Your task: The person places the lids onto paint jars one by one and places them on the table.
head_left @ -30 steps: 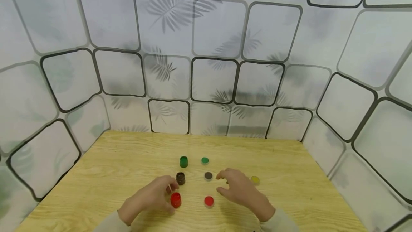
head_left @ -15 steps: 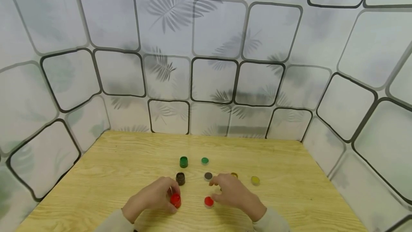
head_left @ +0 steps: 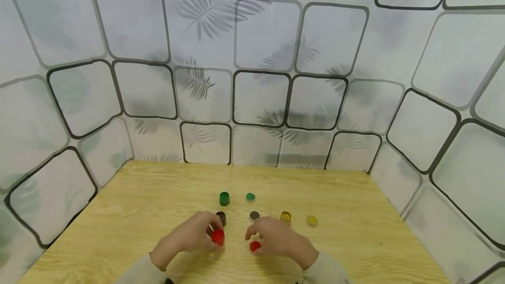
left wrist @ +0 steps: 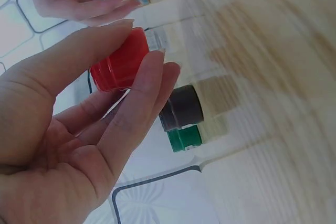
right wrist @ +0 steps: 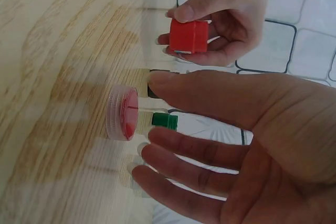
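Observation:
A small red paint jar [head_left: 218, 237] is pinched between the thumb and fingers of my left hand [head_left: 189, 236], raised off the wooden table. Its red body [left wrist: 122, 62] fills the grip in the left wrist view. On the table to its right lies a red lid [head_left: 254, 246] with a clear ridged rim, resting flat. My right hand [head_left: 278, 238] hovers around this lid, thumb and fingers spread apart. In the right wrist view a gap shows between the fingertips and the lid [right wrist: 123, 113].
Behind the left hand stand a dark brown jar [head_left: 222, 218] and a green jar [head_left: 224, 199]. A green lid [head_left: 250, 197] and a dark lid [head_left: 254, 216] lie to their right. Farther right are a yellow jar [head_left: 286, 218] and a yellow lid [head_left: 312, 221]. A patterned wall [head_left: 260, 100] surrounds the table.
My left hand has closed on the red jar and lifted it slightly rightward. My right hand has moved left to the red lid, uncovering the yellow jar.

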Tool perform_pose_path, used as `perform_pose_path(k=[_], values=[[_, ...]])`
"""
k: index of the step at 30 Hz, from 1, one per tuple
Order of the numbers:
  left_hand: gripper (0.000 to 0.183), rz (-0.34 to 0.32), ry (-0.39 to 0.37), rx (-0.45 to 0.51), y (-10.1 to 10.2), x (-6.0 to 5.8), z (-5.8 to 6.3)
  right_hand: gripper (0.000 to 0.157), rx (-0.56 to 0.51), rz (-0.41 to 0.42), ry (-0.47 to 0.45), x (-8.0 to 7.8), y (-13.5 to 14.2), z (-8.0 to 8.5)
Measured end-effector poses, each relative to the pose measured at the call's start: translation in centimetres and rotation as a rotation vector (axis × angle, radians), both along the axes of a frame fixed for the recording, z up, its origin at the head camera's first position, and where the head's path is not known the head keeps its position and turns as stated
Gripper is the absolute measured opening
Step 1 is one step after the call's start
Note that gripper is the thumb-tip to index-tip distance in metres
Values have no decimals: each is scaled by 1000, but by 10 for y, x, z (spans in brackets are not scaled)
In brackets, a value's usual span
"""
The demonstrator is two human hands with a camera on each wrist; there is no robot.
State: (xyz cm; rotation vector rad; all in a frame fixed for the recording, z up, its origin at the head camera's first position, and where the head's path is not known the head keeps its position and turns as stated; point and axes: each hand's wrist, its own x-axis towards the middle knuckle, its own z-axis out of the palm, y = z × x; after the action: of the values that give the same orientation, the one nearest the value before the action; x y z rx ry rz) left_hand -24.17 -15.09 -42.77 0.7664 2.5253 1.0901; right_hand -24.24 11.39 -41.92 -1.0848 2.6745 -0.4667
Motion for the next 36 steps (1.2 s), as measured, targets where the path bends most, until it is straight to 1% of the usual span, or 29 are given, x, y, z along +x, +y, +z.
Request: perform_pose_path(k=[3, 7, 10, 18, 20, 22, 25, 29, 31, 36], values=[[26, -5, 14, 14, 3, 0, 2, 23, 27, 64, -5, -2, -3, -2], [23, -12, 27, 31, 6, 0, 5, 28, 39, 110, -10, -2, -6, -4], [22, -14, 31, 49, 7, -1, 6, 28, 61, 120, 9, -2, -8, -6], [21, -9, 43, 78, 9, -1, 8, 16, 124, 128, 90, -6, -10, -11], [22, -1, 42, 82, 10, -1, 9, 14, 127, 132, 83, -7, -9, -10], [22, 4, 42, 82, 11, -1, 9, 13, 118, 131, 60, -8, -7, -5], [21, 1, 48, 85, 12, -1, 10, 14, 61, 142, 27, -9, -3, 7], [21, -9, 48, 87, 15, -1, 10, 16, -31, 175, 30, -9, 3, 27], [20, -9, 54, 88, 18, 0, 11, 17, -55, 181, 41, -9, 4, 35], [20, 16, 70, 93, 26, 1, 14, 17, -91, 176, 47, -6, 6, 45]])
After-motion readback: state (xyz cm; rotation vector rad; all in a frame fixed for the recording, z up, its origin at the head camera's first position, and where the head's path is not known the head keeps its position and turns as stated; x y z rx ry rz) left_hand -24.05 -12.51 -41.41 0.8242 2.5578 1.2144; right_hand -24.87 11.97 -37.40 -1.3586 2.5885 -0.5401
